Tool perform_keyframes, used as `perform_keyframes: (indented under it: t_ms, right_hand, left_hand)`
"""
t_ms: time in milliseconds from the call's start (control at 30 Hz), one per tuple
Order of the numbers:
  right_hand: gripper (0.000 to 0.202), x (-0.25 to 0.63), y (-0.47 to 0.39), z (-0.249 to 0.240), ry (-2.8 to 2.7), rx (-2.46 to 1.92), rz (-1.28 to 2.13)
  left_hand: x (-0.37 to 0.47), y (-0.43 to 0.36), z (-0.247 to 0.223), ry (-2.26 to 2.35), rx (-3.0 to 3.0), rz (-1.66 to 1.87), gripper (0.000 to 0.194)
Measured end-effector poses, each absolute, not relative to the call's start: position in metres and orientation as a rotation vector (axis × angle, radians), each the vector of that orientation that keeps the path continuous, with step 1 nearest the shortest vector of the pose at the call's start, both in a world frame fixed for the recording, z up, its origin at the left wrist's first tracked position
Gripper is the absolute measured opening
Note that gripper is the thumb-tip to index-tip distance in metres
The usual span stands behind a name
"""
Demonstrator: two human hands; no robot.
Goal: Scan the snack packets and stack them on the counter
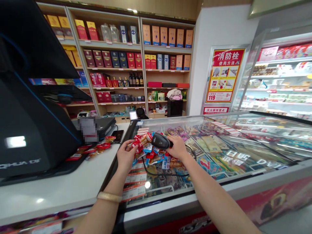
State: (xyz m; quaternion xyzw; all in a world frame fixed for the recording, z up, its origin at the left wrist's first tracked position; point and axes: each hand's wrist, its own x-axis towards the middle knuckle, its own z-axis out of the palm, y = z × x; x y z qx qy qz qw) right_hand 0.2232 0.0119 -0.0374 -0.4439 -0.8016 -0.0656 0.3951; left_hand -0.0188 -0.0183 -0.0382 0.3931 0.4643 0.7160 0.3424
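Observation:
My right hand (177,147) grips a black handheld barcode scanner (161,141), its head pointing left over a heap of small snacks. My left hand (126,156) pinches a red snack packet (138,144) just left of the scanner head. Under both lies a pile of red, blue and clear wrapped snacks (156,157) on the glass lid of the freezer (195,130). The scanner's black cable (168,175) loops over the glass below the pile. More packets (102,148) lie on the white counter to the left, beside the register.
A dark register screen and stand (31,123) fill the left side of the white counter (60,191). A phone-like dark object (118,135) lies near the counter's edge. Shelves of boxed bottles (117,60) stand behind; a lit refrigerated case (280,74) is at right.

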Motion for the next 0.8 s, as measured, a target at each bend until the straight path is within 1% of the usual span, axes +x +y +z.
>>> perform_keyframes:
  t_ms: [167, 233, 400, 633, 800]
  right_hand:
    - [0.033, 0.2227, 0.0090, -0.0340, -2.078, -1.149, -0.169]
    - [0.035, 0.2229, 0.0077, -0.0324, -2.091, -1.154, -0.162]
    - [0.032, 0.2232, 0.0057, -0.0295, -2.139, -1.148, -0.164]
    - [0.031, 0.2230, 0.0062, -0.0280, -2.182, -1.182, -0.192]
    - [0.030, 0.2228, 0.0061, -0.0284, -2.190, -1.180, -0.209]
  left_hand:
    - [-0.0223, -0.0156, -0.0394, 1.208, 1.047, 1.952, 0.040]
    - [-0.0243, -0.0148, -0.0396, 1.198, 1.066, 1.987, 0.040]
    - [-0.0259, -0.0143, -0.0396, 1.188, 1.068, 2.023, 0.042]
    - [-0.0259, -0.0146, -0.0396, 1.184, 1.068, 2.036, 0.041]
    - [-0.0278, -0.0140, -0.0400, 1.176, 1.052, 2.035, 0.045]
